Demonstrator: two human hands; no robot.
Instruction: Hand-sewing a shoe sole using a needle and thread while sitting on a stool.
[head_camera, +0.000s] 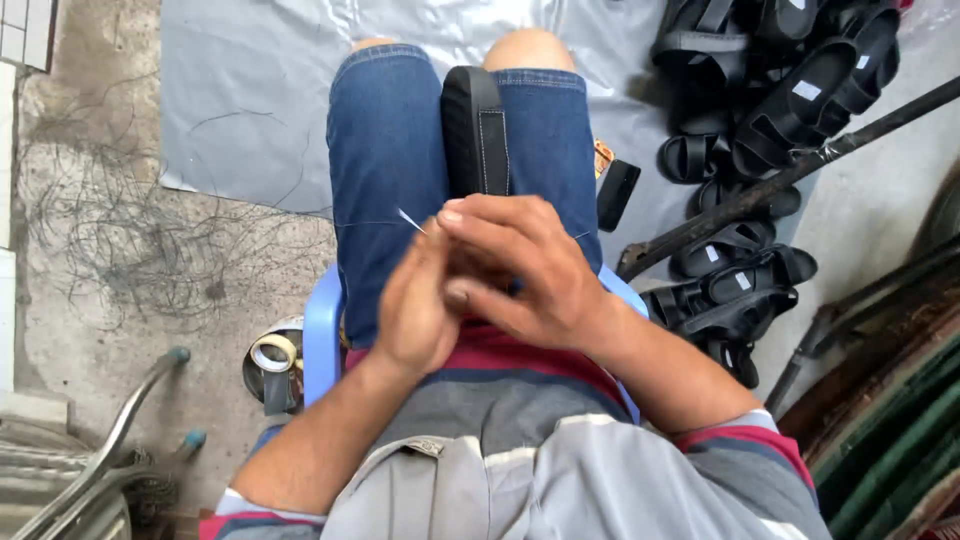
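Note:
A black sandal (474, 130) stands on edge, clamped between my knees in blue denim shorts. Both hands are pressed together over my lap just below the sandal. My left hand (415, 305) pinches a thin needle (410, 220) whose tip sticks out up and to the left. A fine thread (360, 223) runs left from it across my thigh. My right hand (520, 265) lies over the left, its fingers closed around the same spot; what it grips is hidden.
A pile of black sandals (770, 110) lies at the right on a grey plastic sheet (245, 95). A dark metal rod (790, 170) crosses them. A small black piece (617, 194) lies beside my right thigh. Tape rolls (272, 352) sit by the blue chair (322, 335). Loose thread litters the concrete floor (120, 240).

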